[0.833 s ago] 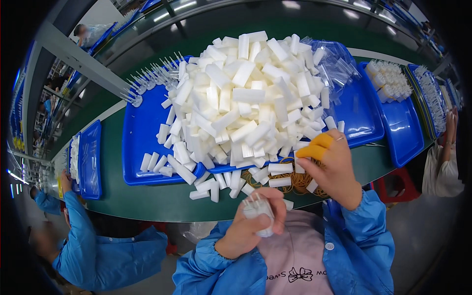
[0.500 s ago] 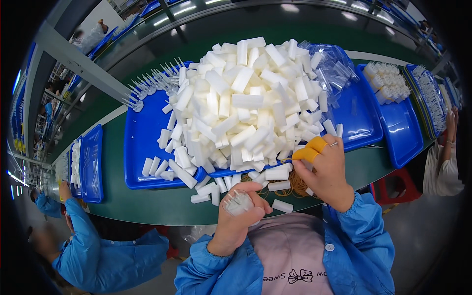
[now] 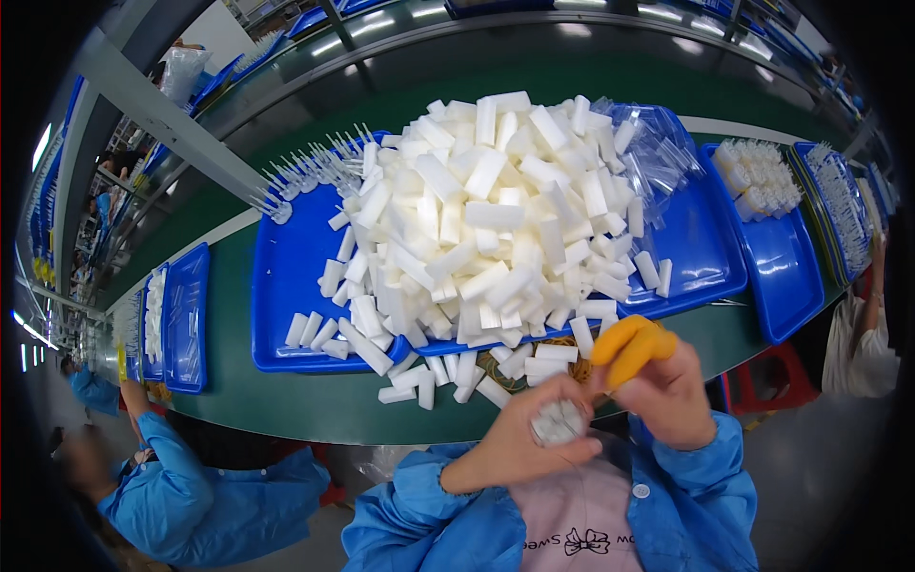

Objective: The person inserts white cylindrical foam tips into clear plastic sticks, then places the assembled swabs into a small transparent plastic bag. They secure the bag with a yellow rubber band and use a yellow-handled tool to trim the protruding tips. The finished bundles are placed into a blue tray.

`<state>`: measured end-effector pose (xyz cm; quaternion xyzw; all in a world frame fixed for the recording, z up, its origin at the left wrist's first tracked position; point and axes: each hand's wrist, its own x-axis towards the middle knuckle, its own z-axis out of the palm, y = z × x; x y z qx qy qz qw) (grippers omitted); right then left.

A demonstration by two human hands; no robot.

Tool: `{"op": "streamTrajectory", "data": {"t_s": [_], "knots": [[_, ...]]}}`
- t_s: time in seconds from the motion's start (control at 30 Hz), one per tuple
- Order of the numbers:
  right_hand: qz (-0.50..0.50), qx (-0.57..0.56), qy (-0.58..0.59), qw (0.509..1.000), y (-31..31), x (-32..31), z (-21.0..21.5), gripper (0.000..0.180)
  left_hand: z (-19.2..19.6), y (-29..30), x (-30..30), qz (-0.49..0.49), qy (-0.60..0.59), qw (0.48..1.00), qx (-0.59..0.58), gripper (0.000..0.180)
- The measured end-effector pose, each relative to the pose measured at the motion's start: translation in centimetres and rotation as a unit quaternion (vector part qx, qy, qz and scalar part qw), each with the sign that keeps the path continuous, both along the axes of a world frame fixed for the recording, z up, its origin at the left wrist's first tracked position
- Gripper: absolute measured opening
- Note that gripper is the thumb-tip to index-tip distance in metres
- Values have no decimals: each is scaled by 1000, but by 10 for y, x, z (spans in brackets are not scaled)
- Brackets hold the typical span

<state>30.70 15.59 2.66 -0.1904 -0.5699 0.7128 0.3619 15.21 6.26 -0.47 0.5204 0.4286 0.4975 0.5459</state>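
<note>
My left hand [image 3: 522, 437] is closed around a compact bundle of clear, whitish plastic pieces [image 3: 559, 422], held over the table's near edge. Orange finger cots [image 3: 631, 351] cover two fingers of my right hand [image 3: 662, 386]. Its fingers are bent and drawn together beside the bundle, near my left fingertips; what they pinch is hidden. Just beyond both hands, loose white foam blocks [image 3: 550, 367] lie over tan rubber bands [image 3: 578, 369] on the green tabletop [image 3: 286, 405].
A tall heap of white foam blocks [image 3: 486, 219] fills blue trays [image 3: 295, 248]. Thin-stemmed clear parts [image 3: 310, 172] lie at its left, clear plastic tubes [image 3: 658, 153] at its right. More trays [image 3: 782, 276] stand farther right. A co-worker in blue [image 3: 210, 496] sits at left.
My right hand has left the rubber bands and come back toward me to the bundle. My left hand has carried the bundle rightward, so the hands now meet. The view has shifted slightly.
</note>
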Motion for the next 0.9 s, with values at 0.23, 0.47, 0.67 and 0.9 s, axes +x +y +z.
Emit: {"op": "streamTrajectory", "data": {"t_s": [0.23, 0.47, 0.67, 0.9], "knots": [[82, 483, -178, 853, -7, -1, 23, 19, -17, 4, 20, -26, 243, 967, 70, 37], [-6, 633, -293, 717, -39, 52, 32, 27, 10, -11, -12, -97, -246, 963, -42, 28], [289, 85, 78, 950, -21, 60, 1, 21, -6, -10, 2, 56, -518, 850, -80, 37], [191, -240, -14, 951, -23, 49, -7, 38, 7, -11, 3, 170, 336, 877, 297, 53]]}}
